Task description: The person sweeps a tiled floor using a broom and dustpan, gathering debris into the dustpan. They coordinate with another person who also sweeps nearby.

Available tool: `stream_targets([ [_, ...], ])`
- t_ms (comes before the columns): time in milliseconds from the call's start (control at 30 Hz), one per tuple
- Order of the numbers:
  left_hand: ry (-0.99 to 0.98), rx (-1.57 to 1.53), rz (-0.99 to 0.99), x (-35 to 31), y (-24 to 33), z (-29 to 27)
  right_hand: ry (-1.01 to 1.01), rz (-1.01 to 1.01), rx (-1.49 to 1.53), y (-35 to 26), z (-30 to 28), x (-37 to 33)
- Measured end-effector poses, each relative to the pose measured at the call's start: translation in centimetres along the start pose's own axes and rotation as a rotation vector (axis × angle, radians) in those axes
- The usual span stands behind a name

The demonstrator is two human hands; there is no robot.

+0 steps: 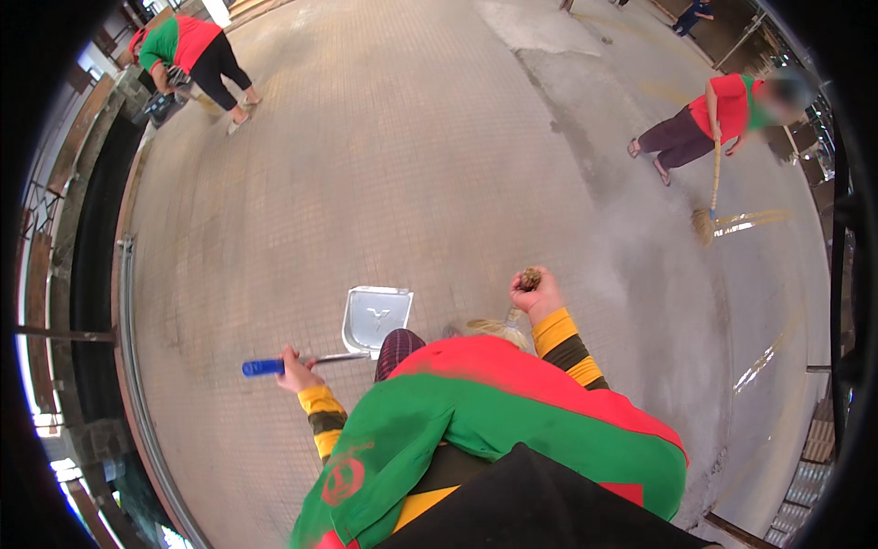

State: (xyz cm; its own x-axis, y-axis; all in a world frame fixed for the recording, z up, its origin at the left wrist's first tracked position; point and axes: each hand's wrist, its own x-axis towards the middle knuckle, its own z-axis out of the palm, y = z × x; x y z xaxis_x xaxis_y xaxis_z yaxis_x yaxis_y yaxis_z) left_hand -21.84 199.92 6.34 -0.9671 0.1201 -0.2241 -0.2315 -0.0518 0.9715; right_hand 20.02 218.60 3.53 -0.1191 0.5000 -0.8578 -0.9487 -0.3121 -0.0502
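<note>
My left hand (294, 371) is closed around the handle of a long-handled metal dustpan (377, 316), just below its blue grip. The square silver pan rests on the tiled floor ahead of my knee, front and left of me. My right hand (541, 296) is wrapped round a short straw broom (500, 331), whose brown handle end pokes up out of my fist. Pale bristles fan out low beside my body, and my red and green top hides part of them. A gap of floor separates the bristles from the pan.
At the far left a person (190, 55) bends over near a low ledge. Another person (722, 119) at the right sweeps with a long-handled broom (704, 226). Metal pipes (131, 320) edge the floor on the left. Shiny streaks (757, 371) mark the grey concrete at right.
</note>
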Motion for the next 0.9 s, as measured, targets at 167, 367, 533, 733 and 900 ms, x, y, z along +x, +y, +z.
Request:
stream_targets([
  [167, -0.042, -0.089, 0.061, 1.4, -2.0, -0.8, 0.018, 0.083, -0.017, 3.3, 4.4, 1.6],
  [367, 0.055, -0.021, 0.054, 6.6, -3.7, 11.3, -0.100, 0.136, 0.153, 0.0, 17.3, 7.8],
  [533, 0.032, 0.112, -0.001, 12.9, -4.7, 25.6, -0.073, 0.098, 0.302, -3.1, 25.7, 14.6],
  [733, -0.197, 0.258, 0.048, 16.6, -5.2, 41.8, -0.153, -0.057, 0.405, -5.4, 31.1, 18.6],
  [900, -0.495, 0.170, 0.116, 17.3, -4.8, 56.4, -0.117, -0.171, 0.529, -7.4, 33.4, 19.9],
])
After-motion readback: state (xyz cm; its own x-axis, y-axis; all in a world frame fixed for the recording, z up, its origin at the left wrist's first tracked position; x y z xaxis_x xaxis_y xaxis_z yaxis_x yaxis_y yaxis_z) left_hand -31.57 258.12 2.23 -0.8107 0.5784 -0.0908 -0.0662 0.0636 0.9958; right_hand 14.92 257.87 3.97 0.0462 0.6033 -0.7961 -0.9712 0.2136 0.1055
